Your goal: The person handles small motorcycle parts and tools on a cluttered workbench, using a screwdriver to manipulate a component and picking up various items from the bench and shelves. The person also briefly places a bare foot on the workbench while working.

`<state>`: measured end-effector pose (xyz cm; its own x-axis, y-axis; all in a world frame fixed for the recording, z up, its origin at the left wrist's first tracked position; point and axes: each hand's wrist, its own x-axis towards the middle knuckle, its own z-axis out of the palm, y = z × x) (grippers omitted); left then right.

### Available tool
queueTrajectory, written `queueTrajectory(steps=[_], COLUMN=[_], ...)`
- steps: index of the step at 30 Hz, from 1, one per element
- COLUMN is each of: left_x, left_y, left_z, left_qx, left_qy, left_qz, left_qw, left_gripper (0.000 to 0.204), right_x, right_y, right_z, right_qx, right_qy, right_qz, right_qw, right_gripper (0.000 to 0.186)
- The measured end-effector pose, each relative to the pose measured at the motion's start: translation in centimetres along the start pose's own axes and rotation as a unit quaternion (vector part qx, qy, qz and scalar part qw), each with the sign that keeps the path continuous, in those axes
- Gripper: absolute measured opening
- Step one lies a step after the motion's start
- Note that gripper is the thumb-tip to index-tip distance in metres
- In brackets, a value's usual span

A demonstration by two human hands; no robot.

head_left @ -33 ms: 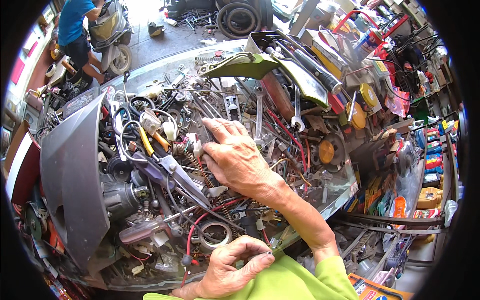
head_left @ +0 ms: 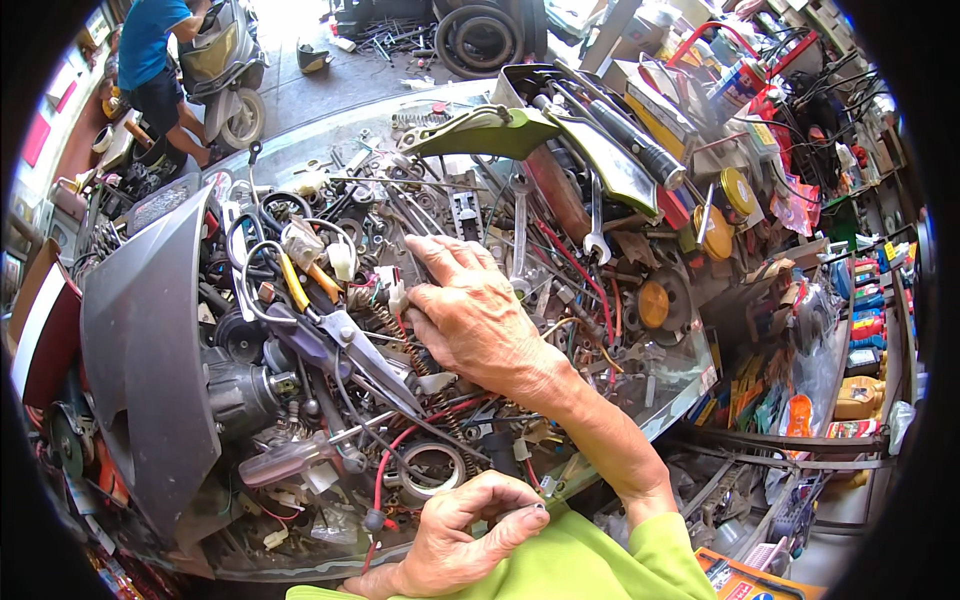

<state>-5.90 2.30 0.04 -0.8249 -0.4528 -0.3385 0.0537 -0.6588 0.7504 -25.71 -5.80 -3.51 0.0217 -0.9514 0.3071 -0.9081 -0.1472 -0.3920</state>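
Observation:
My right hand (head_left: 485,315) reaches in from the right over a heap of metal parts, its fingers bent down and apart, the tips partly hidden among the pieces. Beside its thumb side lies a white wire connector (head_left: 396,296), and below that a coil spring (head_left: 405,345). Left of the hand rest scissors (head_left: 365,355) with dark handles, and pliers with yellow grips (head_left: 293,284). My left hand (head_left: 465,535) is near the front edge against my green shirt, thumb and forefinger curled together; whatever they pinch is too small to make out. A white ring (head_left: 432,470) lies just beyond it.
A large grey plastic panel (head_left: 150,360) stands at the left beside a screwdriver (head_left: 290,460). Wrenches (head_left: 596,225), a flashlight (head_left: 640,145) and green trim pieces (head_left: 490,135) lie at the back right. A person in blue (head_left: 150,60) stands by a scooter (head_left: 225,80) far left.

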Motion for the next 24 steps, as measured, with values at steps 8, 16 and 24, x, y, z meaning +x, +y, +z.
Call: queueTrajectory(steps=[8,16,24], left_x=[0.2,0.3,0.5], left_y=[1.2,1.0,1.0], left_z=[0.4,0.3,0.3], left_qx=[-0.005,0.009,0.012], left_qy=[0.006,0.009,0.010], left_qz=[-0.024,-0.020,-0.034], left_qw=[1.000,1.000,0.999], left_gripper=[0.010,0.010,0.010], right_x=[0.2,-1.5,-2.1], right_y=[-0.6,0.3,0.4], right_z=[0.1,-2.9,-3.9], right_qx=[-0.060,-0.008,-0.010], right_qy=[0.012,0.033,0.012], right_qz=[-0.011,0.041,0.058], right_qw=[0.998,0.999,0.998], right_gripper=[0.024,0.022,0.025])
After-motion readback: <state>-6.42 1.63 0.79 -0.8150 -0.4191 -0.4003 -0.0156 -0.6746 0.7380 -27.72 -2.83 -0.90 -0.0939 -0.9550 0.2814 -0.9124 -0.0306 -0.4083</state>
